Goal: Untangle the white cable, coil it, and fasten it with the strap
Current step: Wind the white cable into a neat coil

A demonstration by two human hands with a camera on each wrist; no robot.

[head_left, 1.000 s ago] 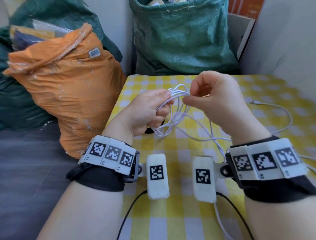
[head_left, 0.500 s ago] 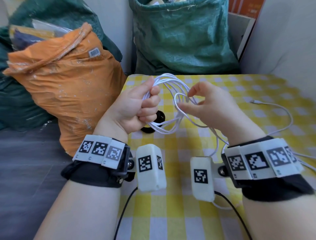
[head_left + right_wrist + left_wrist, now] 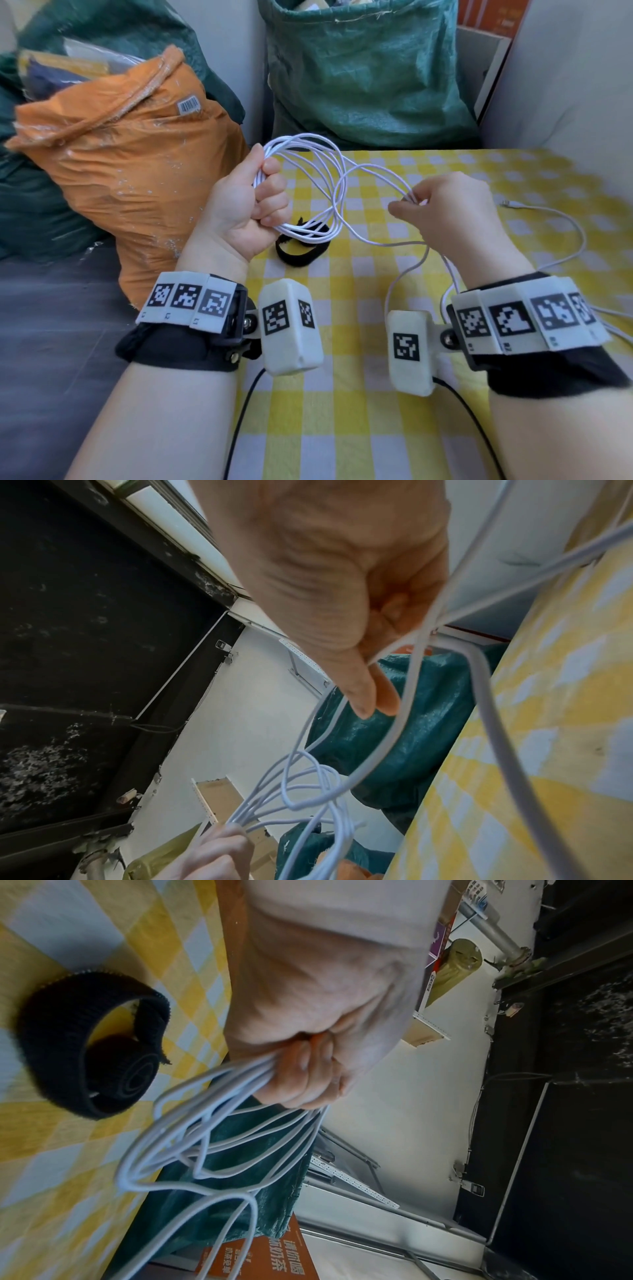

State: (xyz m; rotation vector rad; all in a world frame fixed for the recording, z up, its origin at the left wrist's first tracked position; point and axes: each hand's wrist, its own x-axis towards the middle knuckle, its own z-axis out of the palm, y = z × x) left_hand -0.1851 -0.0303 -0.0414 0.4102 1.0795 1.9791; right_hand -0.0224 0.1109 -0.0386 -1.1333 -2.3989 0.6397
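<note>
My left hand point(image 3: 253, 205) grips a bundle of several loops of the white cable point(image 3: 310, 150), held upright above the table's left edge; the left wrist view shows the loops point(image 3: 192, 1139) fanning out of my fist. My right hand point(image 3: 442, 205) pinches a strand of the same cable point(image 3: 404, 718) between thumb and fingers, about a hand's width right of the coil. The loose tail runs under my right wrist and curves to a connector point(image 3: 507, 204) lying on the cloth. The black strap point(image 3: 298, 253), curled in a ring, lies on the table under the coil point(image 3: 85, 1047).
The table has a yellow-and-white checked cloth point(image 3: 342, 411). An orange sack point(image 3: 130, 164) stands against its left edge and a green sack point(image 3: 359, 75) behind it. A white wall point(image 3: 565, 85) rises at the right. Black cords point(image 3: 239, 421) from the wrist cameras trail toward me.
My hands have drawn apart: the left turned the coil upright and lifted it slightly, the right slid right along the strand, opening a wider loop. The strap now shows fully.
</note>
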